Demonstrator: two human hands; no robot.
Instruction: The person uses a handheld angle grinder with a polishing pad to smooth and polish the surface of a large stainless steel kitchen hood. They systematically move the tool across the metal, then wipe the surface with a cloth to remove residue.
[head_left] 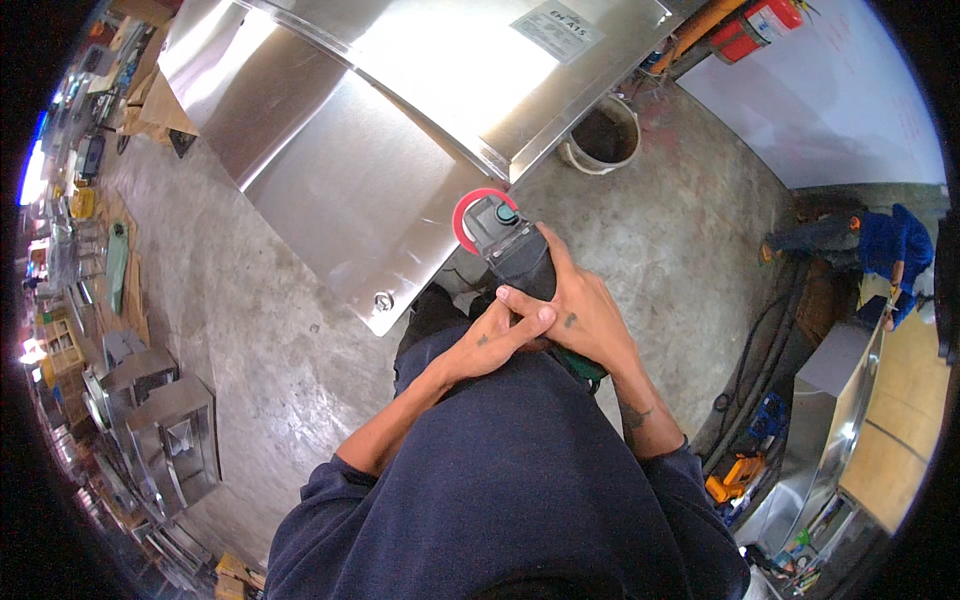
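One black, red-ringed power tool (522, 262) is clasped by the left hand (492, 340) and the right hand (588, 308), both closed about its body, at the edge of a shiny metal sheet (350, 180), contact uncertain; finished and unfinished portions cannot be distinguished.

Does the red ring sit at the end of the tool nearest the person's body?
No, the red ring is at the tool's far end, beyond the right hand.

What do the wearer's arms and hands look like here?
The left hand and right hand are bare, each with a small dark mark on the back. The right forearm bears a larger dark marking. Loose navy sleeves leave both forearms uncovered.
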